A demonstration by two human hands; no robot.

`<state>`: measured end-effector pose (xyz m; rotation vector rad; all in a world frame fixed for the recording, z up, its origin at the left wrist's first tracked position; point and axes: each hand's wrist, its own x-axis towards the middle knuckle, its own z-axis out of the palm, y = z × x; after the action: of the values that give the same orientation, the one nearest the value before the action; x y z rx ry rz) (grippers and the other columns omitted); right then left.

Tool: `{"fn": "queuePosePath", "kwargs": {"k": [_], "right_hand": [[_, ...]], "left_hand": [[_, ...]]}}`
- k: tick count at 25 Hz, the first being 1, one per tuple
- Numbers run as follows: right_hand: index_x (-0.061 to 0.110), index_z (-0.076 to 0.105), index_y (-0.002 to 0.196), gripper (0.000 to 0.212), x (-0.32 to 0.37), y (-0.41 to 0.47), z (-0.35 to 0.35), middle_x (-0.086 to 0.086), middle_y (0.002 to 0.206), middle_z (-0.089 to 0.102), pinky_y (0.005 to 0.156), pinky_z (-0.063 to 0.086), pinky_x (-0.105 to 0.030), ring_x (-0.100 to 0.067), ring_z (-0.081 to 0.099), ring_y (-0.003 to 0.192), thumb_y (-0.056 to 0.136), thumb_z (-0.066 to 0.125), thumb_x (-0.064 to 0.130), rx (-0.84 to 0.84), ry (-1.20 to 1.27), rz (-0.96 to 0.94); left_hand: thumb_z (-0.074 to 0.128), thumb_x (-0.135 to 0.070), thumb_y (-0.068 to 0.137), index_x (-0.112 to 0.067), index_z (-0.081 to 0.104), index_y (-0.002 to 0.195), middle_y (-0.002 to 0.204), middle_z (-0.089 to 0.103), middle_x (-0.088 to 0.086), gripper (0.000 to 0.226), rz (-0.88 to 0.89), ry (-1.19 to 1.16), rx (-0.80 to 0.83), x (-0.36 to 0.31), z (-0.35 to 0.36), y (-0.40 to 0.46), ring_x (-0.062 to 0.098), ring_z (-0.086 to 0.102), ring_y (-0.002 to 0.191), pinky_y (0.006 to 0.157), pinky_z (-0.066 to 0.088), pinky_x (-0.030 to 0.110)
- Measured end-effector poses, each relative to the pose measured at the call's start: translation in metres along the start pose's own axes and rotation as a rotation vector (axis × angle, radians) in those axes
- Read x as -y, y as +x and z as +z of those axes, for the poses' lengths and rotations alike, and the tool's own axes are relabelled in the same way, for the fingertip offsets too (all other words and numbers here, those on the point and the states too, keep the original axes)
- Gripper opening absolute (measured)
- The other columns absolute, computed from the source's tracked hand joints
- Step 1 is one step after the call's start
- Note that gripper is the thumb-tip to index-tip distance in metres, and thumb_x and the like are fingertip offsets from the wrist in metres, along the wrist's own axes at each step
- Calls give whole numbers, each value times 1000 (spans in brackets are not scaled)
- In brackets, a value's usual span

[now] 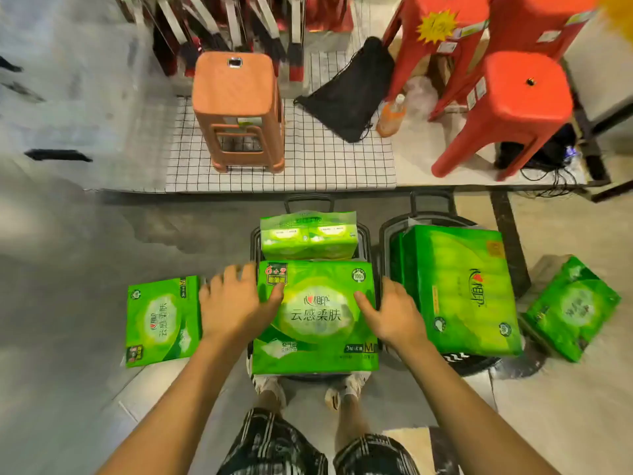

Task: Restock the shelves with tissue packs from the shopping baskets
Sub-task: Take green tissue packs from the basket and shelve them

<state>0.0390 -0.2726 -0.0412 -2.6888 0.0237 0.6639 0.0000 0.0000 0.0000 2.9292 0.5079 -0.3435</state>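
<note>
A large green tissue pack (317,320) lies flat on top of the left black shopping basket (255,240). My left hand (236,303) clasps its left edge, thumb on the top face. My right hand (390,315) clasps its right edge in the same way. Behind it in the same basket stands a smaller green tissue pack (308,234). The right black basket (387,231) holds a big green tissue bundle (459,289) standing on edge. One green pack (162,320) lies on the floor at the left, another (573,308) on the floor at the right.
A low display platform (445,166) runs across ahead, partly covered by a wire grid (325,159). On it stand an orange-brown stool (236,108), red stools (507,108), a black bag (349,97) and an orange bottle (390,118). My feet (308,392) are just behind the left basket.
</note>
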Motion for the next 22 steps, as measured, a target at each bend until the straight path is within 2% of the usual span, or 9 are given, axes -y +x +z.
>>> {"fn": "queuePosePath", "kwargs": {"k": [2,4,8,10,12,15,18,20,22], "right_hand": [[10,47,133,105,-23,33,52,-17,125,59,88,54,-49,-36,61,109,76,24,95,72,116,148],[6,46,133,102,-37,58,93,-19,122,60,90,53,-49,-38,60,109,78,31,91,135,171,263],[3,49,130,63,-43,94,129,-15,122,61,95,47,-37,-33,58,114,89,68,48,-58,351,330],[8,54,129,53,-56,108,139,-3,115,61,89,41,-27,-19,57,107,89,72,38,-99,425,291],[18,58,121,48,-70,116,142,4,110,64,90,42,-26,-15,60,104,85,76,42,-92,525,283],[18,46,139,85,-100,130,149,-2,133,59,104,45,-35,-18,58,120,72,80,57,76,724,418],[25,20,158,125,-120,138,159,-1,157,37,115,38,-43,-20,45,138,59,78,77,228,776,458],[29,17,159,131,-121,144,164,0,160,34,115,38,-47,-20,44,139,53,73,84,243,797,451],[27,15,160,139,-122,146,170,0,158,38,114,40,-46,-19,48,136,48,75,85,233,864,474]], "left_hand": [[33,-77,77,-12,60,119,111,63,17,81,-48,-31,64,10,51,31,43,62,100,84,47,49],[37,-77,81,-10,58,117,113,61,16,78,-89,-33,190,21,100,56,42,62,101,82,47,47],[46,-86,78,-13,56,121,116,58,10,85,-185,-319,451,45,191,85,33,62,104,90,53,47],[52,-92,67,-22,64,111,106,66,3,84,-235,-578,427,60,226,89,23,66,96,85,57,45],[64,-84,64,-27,67,101,104,69,3,68,-274,-728,341,68,242,90,21,65,98,85,57,43],[74,-78,60,-31,67,106,121,67,3,67,-456,-993,354,82,248,96,23,60,117,103,48,49],[72,-79,61,-40,56,130,137,60,2,81,-530,-1174,504,93,261,102,23,58,125,108,44,50],[75,-77,58,-34,40,144,142,55,7,102,-582,-1263,564,94,272,110,24,60,123,108,44,53],[78,-79,54,-30,42,147,142,57,9,110,-607,-1330,602,95,281,114,26,61,123,108,43,54]]}}
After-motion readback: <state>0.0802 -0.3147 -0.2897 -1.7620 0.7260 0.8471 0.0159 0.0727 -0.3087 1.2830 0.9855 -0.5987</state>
